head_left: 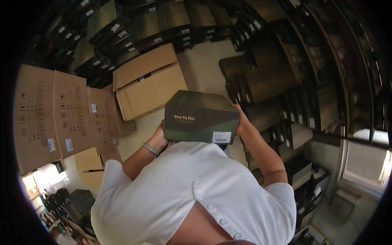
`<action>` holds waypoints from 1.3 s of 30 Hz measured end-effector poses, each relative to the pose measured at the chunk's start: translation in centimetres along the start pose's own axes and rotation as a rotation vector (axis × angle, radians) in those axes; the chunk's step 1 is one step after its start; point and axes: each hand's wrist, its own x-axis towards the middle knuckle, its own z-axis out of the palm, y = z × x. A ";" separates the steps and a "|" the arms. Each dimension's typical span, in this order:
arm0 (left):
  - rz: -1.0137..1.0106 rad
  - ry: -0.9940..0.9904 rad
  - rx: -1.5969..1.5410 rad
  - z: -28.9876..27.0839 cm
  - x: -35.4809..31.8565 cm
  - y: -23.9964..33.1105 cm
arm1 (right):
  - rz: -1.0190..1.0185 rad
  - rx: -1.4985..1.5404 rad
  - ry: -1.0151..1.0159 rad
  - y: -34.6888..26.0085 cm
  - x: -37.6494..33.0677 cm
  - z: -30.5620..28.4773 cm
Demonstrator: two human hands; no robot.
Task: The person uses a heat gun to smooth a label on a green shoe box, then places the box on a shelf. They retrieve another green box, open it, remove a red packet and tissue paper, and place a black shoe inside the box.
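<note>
A dark green and black shoebox-like carton (201, 118) is held up in front of my chest, its printed long side turned toward me. White on its lower right corner is a label (221, 137). My left hand (158, 136), with a bangle (150, 148) at the wrist, is closed round the box's left end. At the right end, my right hand (241, 119) grips the edge, fingertips curling over the upper corner. Parts of the fingers of both hands are hidden behind the box.
Beyond the box, a large brown cardboard carton (149, 81) sits on the pale floor (204, 61). More tall cartons (53, 118) stand at the left. Stacked dark boxes (171, 20) line the far side, and others (265, 77) fill the right, beside shelving (326, 45). A window (367, 159) is at far right.
</note>
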 end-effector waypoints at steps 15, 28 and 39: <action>0.138 0.096 0.012 12.8 17.6 12.8 | -0.134 -0.286 0.014 -28.1 8.5 6.8; 0.042 0.180 0.024 7.0 39.3 10.2 | 0.030 -0.341 0.131 -38.2 24.4 11.5; -0.138 0.364 -0.090 7.4 46.1 1.4 | 0.257 -0.592 0.282 -41.2 39.3 11.8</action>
